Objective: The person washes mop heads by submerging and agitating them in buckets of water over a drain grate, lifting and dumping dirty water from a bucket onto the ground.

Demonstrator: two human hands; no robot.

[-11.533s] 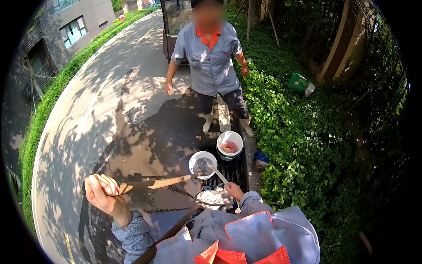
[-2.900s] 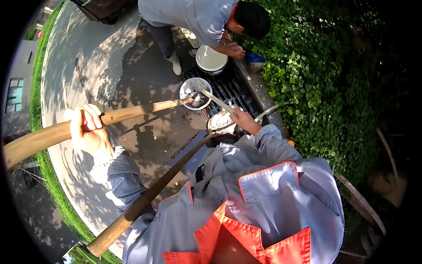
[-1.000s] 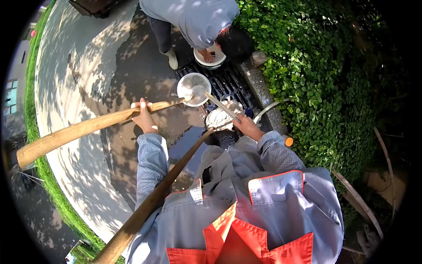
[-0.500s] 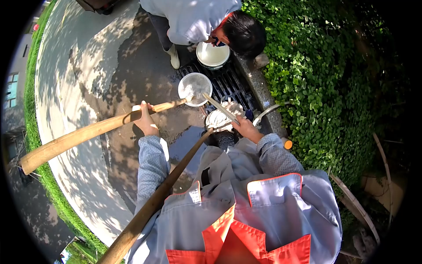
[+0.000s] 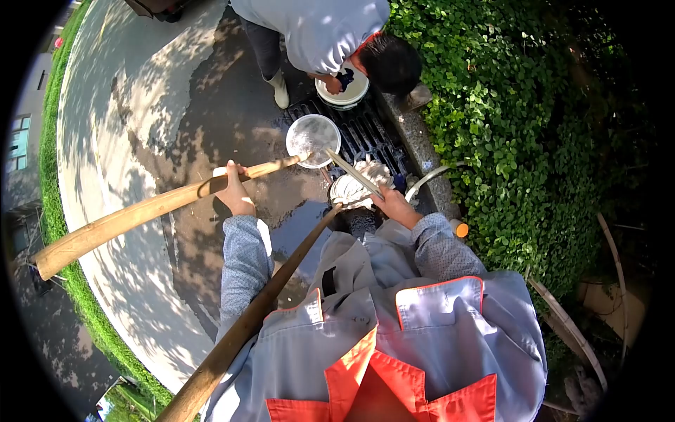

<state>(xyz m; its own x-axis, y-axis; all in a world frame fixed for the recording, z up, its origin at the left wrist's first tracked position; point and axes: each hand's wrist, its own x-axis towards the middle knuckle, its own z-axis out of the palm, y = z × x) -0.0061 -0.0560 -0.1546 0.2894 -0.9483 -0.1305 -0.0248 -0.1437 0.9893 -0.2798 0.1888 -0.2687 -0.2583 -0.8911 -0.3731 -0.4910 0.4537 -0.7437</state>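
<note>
Head view: wooden pole and hose directed at bucket.
Left hand (image 5: 235, 191) grasps the pole (image 5: 140, 214), its lower end at the near rim of the white bucket (image 5: 296, 129), beside the drain grate's (image 5: 391, 141) left edge, presumably for control. Right hand (image 5: 396, 206) is closed around the hose (image 5: 354, 172), mouth over the bucket, apparently to direct water inside. Mop head (image 5: 360, 188) lies at the grate's near end. No legible brands, labels or writing.
</note>
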